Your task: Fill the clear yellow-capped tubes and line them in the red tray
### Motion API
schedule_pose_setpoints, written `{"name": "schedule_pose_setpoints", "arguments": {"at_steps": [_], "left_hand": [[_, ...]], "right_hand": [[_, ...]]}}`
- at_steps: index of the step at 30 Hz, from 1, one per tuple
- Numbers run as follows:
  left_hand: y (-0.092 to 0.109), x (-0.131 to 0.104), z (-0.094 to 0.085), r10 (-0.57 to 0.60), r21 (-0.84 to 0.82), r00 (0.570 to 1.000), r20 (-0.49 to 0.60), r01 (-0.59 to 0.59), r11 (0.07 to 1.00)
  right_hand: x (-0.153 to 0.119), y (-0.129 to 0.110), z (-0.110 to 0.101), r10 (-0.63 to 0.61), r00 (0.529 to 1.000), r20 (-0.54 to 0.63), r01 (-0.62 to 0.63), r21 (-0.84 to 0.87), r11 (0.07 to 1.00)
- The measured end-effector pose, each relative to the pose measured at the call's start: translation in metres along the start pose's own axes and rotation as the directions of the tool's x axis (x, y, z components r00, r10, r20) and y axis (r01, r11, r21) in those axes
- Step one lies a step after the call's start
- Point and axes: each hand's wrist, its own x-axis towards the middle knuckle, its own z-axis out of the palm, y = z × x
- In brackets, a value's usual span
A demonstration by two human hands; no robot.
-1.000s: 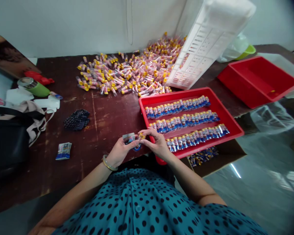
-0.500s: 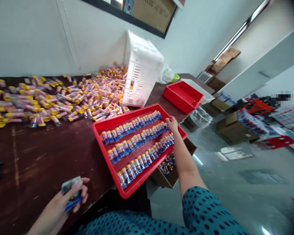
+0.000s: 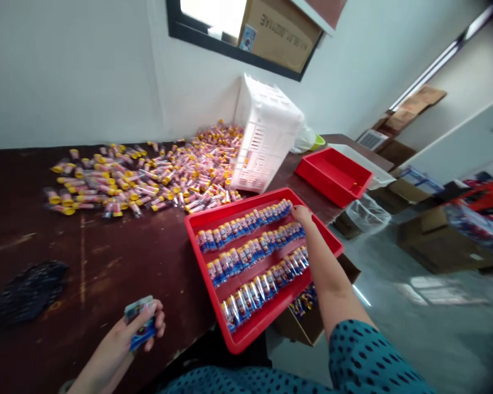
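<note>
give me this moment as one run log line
left hand: holds label stack | right hand: at far tube row in red tray

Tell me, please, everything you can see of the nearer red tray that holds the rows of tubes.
The red tray looks like plastic, shallow, rectangular, with a raised rim. It lies flat on the dark wooden table, its near corner overhanging the edge above a cardboard box. Three rows of blue-labelled tubes lie inside. The right hand reaches its far end.

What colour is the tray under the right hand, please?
Red, seen in the head view: tray under the right hand.
</note>
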Motion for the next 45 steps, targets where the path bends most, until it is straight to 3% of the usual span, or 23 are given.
{"name": "schedule_pose_setpoints", "arguments": {"at_steps": [2, 5, 8, 10, 12, 14, 18, 21, 24, 26, 28, 31, 34, 37, 41, 43, 45], "left_hand": [[-0.001, 0.001, -0.007, -0.009, -0.038, 1.0, 0.004, 0.009, 0.999], [-0.003, 0.003, -0.006, -0.026, -0.123, 0.999, -0.026, 0.022, 0.992], [-0.008, 0.006, 0.003, -0.03, -0.173, 0.999, 0.011, 0.032, 0.984], [-0.013, 0.006, 0.007, -0.002, -0.172, 0.999, 0.044, 0.009, 0.985], [-0.019, 0.005, 0.006, 0.038, -0.142, 0.999, 0.021, -0.035, 0.989], [-0.021, 0.001, -0.001, 0.079, -0.115, 0.996, -0.038, -0.083, 0.99], [-0.014, -0.01, -0.029, 0.147, -0.2, 0.982, -0.116, -0.168, 0.965], [-0.006, -0.01, -0.05, 0.145, -0.28, 0.978, -0.15, -0.183, 0.942], [-0.005, -0.001, -0.061, 0.213, -0.199, 0.948, -0.235, -0.262, 0.944], [-0.007, 0.005, -0.06, 0.251, -0.164, 0.926, -0.283, -0.305, 0.938], [-0.011, 0.008, -0.053, 0.274, -0.161, 0.917, -0.29, -0.329, 0.93], [-0.015, 0.006, -0.038, 0.309, -0.14, 0.923, -0.231, -0.346, 0.928], [-0.018, -0.001, -0.027, 0.339, -0.095, 0.934, -0.111, -0.35, 0.932], [-0.018, -0.01, -0.025, 0.342, -0.086, 0.939, -0.038, -0.344, 0.935], [-0.017, -0.016, -0.029, 0.296, -0.05, 0.955, -0.027, -0.297, 0.954], [-0.017, -0.016, -0.031, 0.292, -0.042, 0.956, -0.028, -0.293, 0.955], [-0.019, -0.014, -0.032, 0.305, -0.043, 0.951, -0.051, -0.307, 0.951]], "right_hand": [[0.013, -0.031, 0.028, -0.018, 1.0, 0.009, 0.018, -0.001, 1.0], [0.032, -0.11, 0.105, -0.117, 0.987, 0.109, 0.113, 0.041, 0.993], [0.036, -0.21, 0.195, -0.295, 0.907, 0.299, 0.273, 0.115, 0.955], [0.033, -0.267, 0.244, -0.372, 0.842, 0.39, 0.349, 0.131, 0.928], [0.03, -0.308, 0.276, -0.403, 0.808, 0.429, 0.394, 0.115, 0.912], [0.028, -0.33, 0.291, -0.401, 0.801, 0.443, 0.409, 0.084, 0.909], [0.018, -0.34, 0.29, -0.381, 0.784, 0.491, 0.405, 0.061, 0.912], [-0.005, -0.336, 0.274, -0.401, 0.732, 0.551, 0.406, 0.119, 0.906], [-0.042, -0.329, 0.244, -0.471, 0.628, 0.619, 0.402, 0.26, 0.878], [-0.07, -0.323, 0.218, -0.566, 0.543, 0.621, 0.352, 0.444, 0.824], [-0.097, -0.318, 0.195, -0.641, 0.498, 0.584, 0.259, 0.606, 0.752], [-0.131, -0.316, 0.177, -0.657, 0.534, 0.532, 0.203, 0.674, 0.71], [-0.151, -0.317, 0.173, -0.684, 0.555, 0.474, 0.26, 0.682, 0.684], [-0.157, -0.317, 0.169, -0.7, 0.548, 0.458, 0.299, 0.674, 0.675], [-0.158, -0.312, 0.159, -0.682, 0.548, 0.485, 0.29, 0.654, 0.698], [-0.157, -0.308, 0.154, -0.673, 0.577, 0.463, 0.267, 0.672, 0.691], [-0.155, -0.303, 0.149, -0.637, 0.64, 0.43, 0.2, 0.707, 0.678]]}}
